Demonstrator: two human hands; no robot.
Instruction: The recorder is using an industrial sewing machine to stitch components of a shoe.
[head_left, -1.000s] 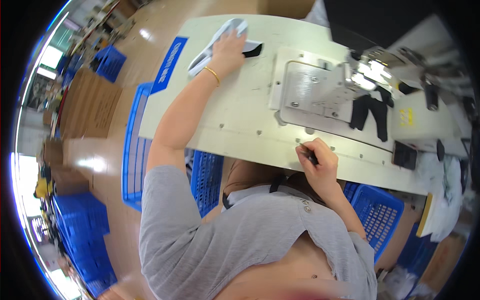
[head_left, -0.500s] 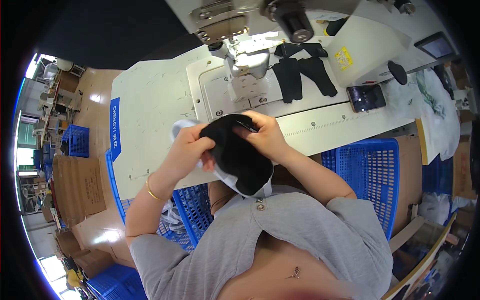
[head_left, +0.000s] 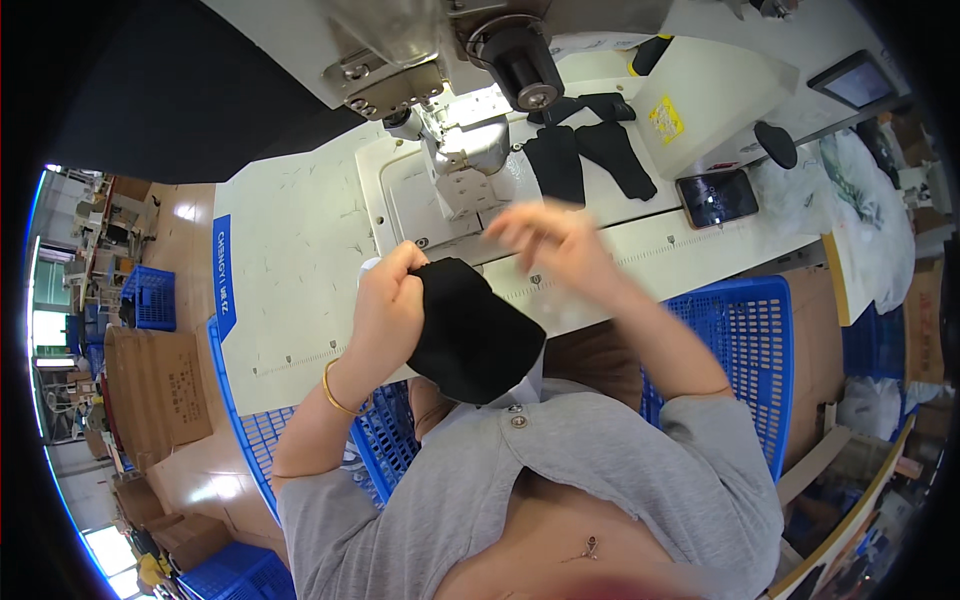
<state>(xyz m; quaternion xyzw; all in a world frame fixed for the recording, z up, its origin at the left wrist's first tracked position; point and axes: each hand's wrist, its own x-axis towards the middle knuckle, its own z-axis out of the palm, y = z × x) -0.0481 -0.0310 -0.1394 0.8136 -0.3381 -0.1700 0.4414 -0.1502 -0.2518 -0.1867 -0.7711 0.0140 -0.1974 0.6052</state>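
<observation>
My left hand [head_left: 388, 312] is closed on the upper left edge of a black fabric piece [head_left: 475, 335], which hangs in front of my body. Pale fabric shows behind it at the left edge and by its lower right side. Off to the right of the black piece, my right hand [head_left: 562, 250] is raised over the table's front edge, apart from the fabric. Motion blurs its fingers, so what they hold, if anything, cannot be made out. The sewing machine's needle area [head_left: 465, 165] is just beyond both hands.
Black cut pieces [head_left: 615, 160] lie on the white sewing table [head_left: 290, 240], right of the machine head. A phone [head_left: 717, 197] is near the front edge. Blue baskets [head_left: 735, 350] stand under the table on both sides. Clear plastic bags [head_left: 860, 220] are at the far right.
My right hand has let go of the black fabric and moved up and right. The left hand keeps its hold, and the black piece now lies flatter and broader toward me.
</observation>
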